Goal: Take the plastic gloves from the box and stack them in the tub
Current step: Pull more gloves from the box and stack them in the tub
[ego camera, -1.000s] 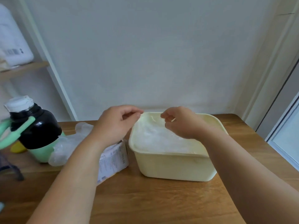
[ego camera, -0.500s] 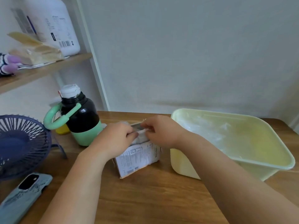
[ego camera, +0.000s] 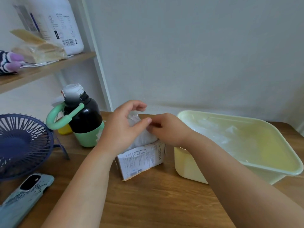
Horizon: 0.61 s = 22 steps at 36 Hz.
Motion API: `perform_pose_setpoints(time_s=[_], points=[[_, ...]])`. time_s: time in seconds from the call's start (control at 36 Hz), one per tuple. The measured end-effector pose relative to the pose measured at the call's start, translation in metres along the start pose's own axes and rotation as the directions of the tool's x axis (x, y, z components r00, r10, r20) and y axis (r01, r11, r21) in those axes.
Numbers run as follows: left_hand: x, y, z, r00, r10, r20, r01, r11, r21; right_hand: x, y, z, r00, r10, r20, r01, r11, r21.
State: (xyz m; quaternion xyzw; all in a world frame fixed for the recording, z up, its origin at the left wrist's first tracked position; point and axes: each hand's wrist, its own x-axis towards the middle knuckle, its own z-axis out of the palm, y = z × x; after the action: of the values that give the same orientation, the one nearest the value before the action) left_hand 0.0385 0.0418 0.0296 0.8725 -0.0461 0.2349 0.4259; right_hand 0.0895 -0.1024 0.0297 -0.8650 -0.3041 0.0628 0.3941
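Gloves (ego camera: 142,137) bunched in a pale wad, standing up out of box (ego camera: 141,160), just left of tub (ego camera: 238,120), with more already lying inside. Left hand (ego camera: 121,129) curled round the wad from its left, thumb against it. Right hand (ego camera: 169,129) curled too, fingertips seemingly pinching the wad's right edge. Best to peel off a single thin layer, pinning the rest and the light box down with the left. Then lift slowly, carry right over the rim, lay flat on the pile. Worth minding bottle (ego camera: 83,119) close by on the left.
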Motion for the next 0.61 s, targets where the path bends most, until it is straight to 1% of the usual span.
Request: perform_pose_setpoints(time_s=[0.06,0.11,0.17,0.22,0.28,0.31,0.36,0.42,0.44,0.5,0.56,0.61], points=[[-0.004,-0.004,0.003,0.999,-0.038,-0.018,0.038,0.999,-0.006,0.002,0.002,-0.001,0.996,0.066,-0.067,-0.057,0.99,0.126],[-0.009,-0.005,0.006,0.995,-0.098,-0.006,0.098,0.995,-0.016,0.006,0.004,-0.002,0.983,0.147,-0.111,-0.104,0.938,0.329],[-0.013,-0.006,0.01,0.988,-0.152,0.033,0.153,0.988,0.0,0.009,0.006,-0.004,0.968,0.204,-0.146,-0.1,0.847,0.522],[-0.014,-0.007,0.013,0.981,-0.177,0.078,0.176,0.984,0.026,0.007,0.008,-0.007,0.949,0.256,-0.187,-0.067,0.74,0.669],[-0.013,-0.008,0.016,0.976,-0.176,0.131,0.172,0.984,0.041,0.004,0.008,-0.011,0.933,0.29,-0.215,-0.014,0.626,0.78],[-0.013,-0.008,0.016,0.973,-0.173,0.154,0.169,0.985,0.042,0.003,0.007,-0.014,0.923,0.296,-0.246,0.024,0.594,0.804],[-0.011,-0.007,0.017,0.975,-0.153,0.163,0.149,0.988,0.038,-0.001,0.005,-0.023,0.891,0.304,-0.337,0.1,0.593,0.799],[-0.01,-0.001,0.016,0.983,-0.129,0.134,0.129,0.992,0.005,-0.004,0.003,-0.033,0.858,0.302,-0.415,0.153,0.621,0.769],[-0.008,0.005,0.016,0.987,-0.111,0.118,0.117,0.992,-0.041,-0.007,0.002,-0.038,0.847,0.278,-0.454,0.18,0.653,0.736],[-0.005,0.021,0.017,0.989,-0.089,0.118,0.111,0.976,-0.189,-0.014,0.0,-0.048,0.84,0.185,-0.511,0.229,0.732,0.642],[-0.001,0.037,0.02,0.985,-0.049,0.168,0.106,0.929,-0.354,-0.022,-0.001,-0.056,0.861,0.064,-0.504,0.245,0.818,0.521],[0.004,0.049,0.029,0.973,-0.05,0.226,0.155,0.865,-0.478,-0.031,0.0,-0.063,0.896,-0.027,-0.443,0.227,0.885,0.406]])
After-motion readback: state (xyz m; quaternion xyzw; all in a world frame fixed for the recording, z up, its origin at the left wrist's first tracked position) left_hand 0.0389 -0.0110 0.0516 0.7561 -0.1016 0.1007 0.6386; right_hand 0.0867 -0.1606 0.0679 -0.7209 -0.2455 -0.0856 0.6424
